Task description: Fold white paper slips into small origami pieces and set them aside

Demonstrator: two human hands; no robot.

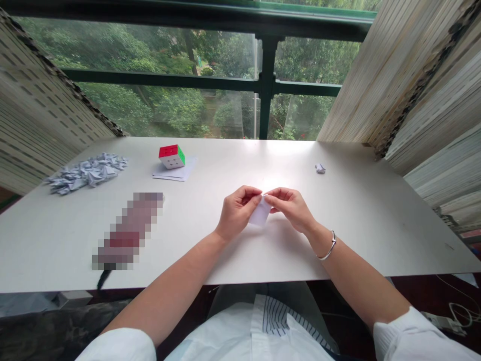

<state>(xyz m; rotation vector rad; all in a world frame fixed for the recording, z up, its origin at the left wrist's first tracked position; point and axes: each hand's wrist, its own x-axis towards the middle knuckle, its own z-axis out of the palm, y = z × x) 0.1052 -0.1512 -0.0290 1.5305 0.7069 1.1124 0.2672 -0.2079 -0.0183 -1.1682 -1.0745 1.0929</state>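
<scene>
Between my two hands, above the middle of the white table, is a small piece of white paper [260, 215]. My left hand [238, 210] pinches its upper left edge between thumb and fingers. On the other side, my right hand [291, 205] grips the upper right edge, thumb on the near face. The paper's lower part hangs down toward me. Fingers cover its top edge, so any fold there is hidden. A silver bracelet [332, 243] circles my right wrist.
A pile of folded white paper pieces [90, 173] lies at the far left. A Rubik's cube [172, 156] rests on flat white sheets [175, 174]. Left of me is a blurred-out long object [130, 230]. One small folded paper [320, 168] sits back right, before the window [225, 100].
</scene>
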